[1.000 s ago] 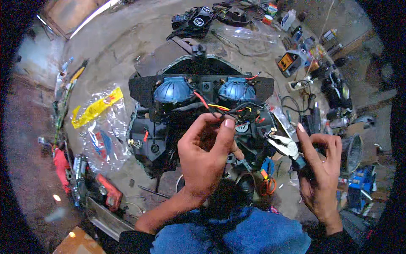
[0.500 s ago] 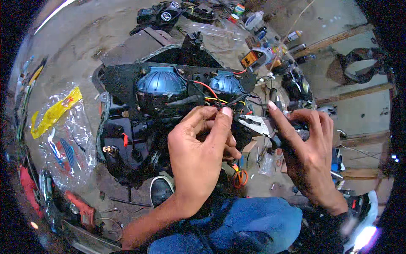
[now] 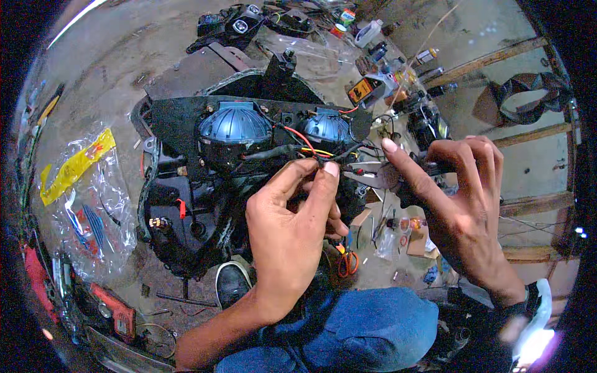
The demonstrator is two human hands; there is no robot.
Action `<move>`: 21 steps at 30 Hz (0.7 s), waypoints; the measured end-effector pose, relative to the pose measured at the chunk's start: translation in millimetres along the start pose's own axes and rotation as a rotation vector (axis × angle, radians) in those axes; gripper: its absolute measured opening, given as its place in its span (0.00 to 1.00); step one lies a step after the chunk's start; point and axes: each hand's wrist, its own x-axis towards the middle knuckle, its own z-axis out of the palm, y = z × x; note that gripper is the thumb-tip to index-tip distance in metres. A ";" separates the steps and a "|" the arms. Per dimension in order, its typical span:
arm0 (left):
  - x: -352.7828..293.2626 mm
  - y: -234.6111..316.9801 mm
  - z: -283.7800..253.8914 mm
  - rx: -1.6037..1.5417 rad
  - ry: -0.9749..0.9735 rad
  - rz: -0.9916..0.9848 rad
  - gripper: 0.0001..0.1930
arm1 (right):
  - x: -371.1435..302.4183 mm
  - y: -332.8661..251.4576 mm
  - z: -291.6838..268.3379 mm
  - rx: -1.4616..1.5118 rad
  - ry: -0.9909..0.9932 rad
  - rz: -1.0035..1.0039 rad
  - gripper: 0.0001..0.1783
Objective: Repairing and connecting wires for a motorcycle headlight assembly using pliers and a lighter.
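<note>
My left hand (image 3: 292,217) pinches thin wires (image 3: 310,149) in red, yellow and black between thumb and forefinger. In my right hand (image 3: 457,199) is a pair of pliers (image 3: 373,176), its jaws just right of my left fingertips. The right index finger stretches out over the tool. Whether the jaws grip a wire end is too small to tell. Behind the hands stands a black headlight housing (image 3: 186,205) with two finned metal domes, a larger one (image 3: 235,124) at left and a smaller one (image 3: 329,127) at right. The wires run from these domes.
At left lies a clear plastic bag (image 3: 99,230) with a yellow strip. Near the lower left is a red power tool (image 3: 115,309). Orange-handled scissors (image 3: 347,261) rest below my hands. Several bottles (image 3: 370,34) line the far right, by a wall with wooden beams (image 3: 488,62).
The plier jaws have come nearer my left fingertips and look more closed. My right hand has turned slightly. The left hand keeps its pinch, and the whole view has shifted a little.
</note>
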 end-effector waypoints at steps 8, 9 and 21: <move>0.8 0.0 -3.9 0.022 0.005 -0.013 0.12 | 11.6 8.3 4.4 -0.048 0.058 -0.103 0.35; 1.1 -1.4 -4.1 0.024 0.001 -0.002 0.12 | 12.1 8.9 3.7 -0.066 0.047 -0.109 0.36; 1.1 -3.5 -3.5 -0.005 -0.004 0.021 0.13 | 20.2 14.1 -2.3 -0.098 0.107 -0.215 0.38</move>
